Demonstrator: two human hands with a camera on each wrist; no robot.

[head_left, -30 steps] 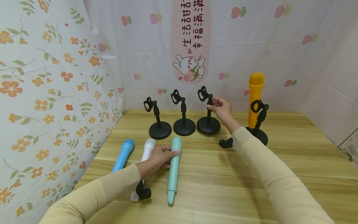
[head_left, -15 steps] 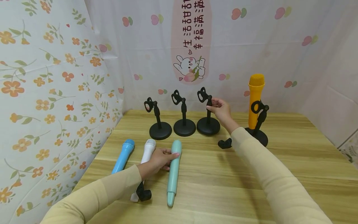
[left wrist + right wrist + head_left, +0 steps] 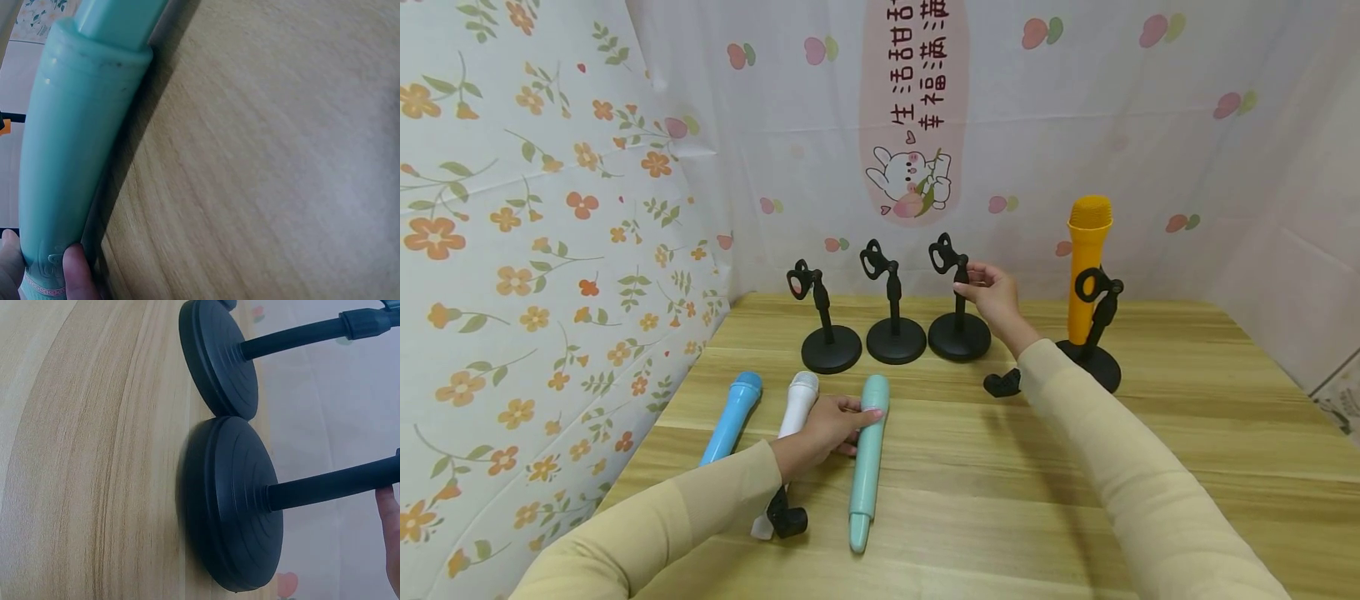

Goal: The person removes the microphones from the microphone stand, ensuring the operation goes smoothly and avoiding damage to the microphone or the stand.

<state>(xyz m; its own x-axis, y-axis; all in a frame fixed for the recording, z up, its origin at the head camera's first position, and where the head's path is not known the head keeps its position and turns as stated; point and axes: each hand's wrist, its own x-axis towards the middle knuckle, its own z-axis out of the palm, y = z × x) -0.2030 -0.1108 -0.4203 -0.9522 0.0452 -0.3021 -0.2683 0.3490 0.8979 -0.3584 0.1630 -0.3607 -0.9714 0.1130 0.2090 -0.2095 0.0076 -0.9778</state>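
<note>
Your left hand (image 3: 831, 425) pinches the mint mic (image 3: 866, 479) just below its head, thumb on top and fingers at the near side, so most of the body runs from the grip back toward you; whether it touches the table (image 3: 970, 500) is hard to tell. Your right hand (image 3: 996, 300) pinches the pole of the third stand (image 3: 958, 337) from the left, below its clip, the base flat on the wood. Compared with a second ago, the mint mic has slid slightly nearer to you together with your left hand, while your right hand keeps its place. The mint mic is smooth and glossy, a tapering tube with a stepped, narrower tail and a pink patterned band by the grip. The third stand is black, its round base ringed with shallow ridges, just beside the second stand (image 3: 896, 340). The white mic (image 3: 797, 406) lies partly under your left arm, beside the blue mic (image 3: 728, 421); the yellow mic (image 3: 1082, 283) rises upright at right. The table shows streaky wood grain.
</note>
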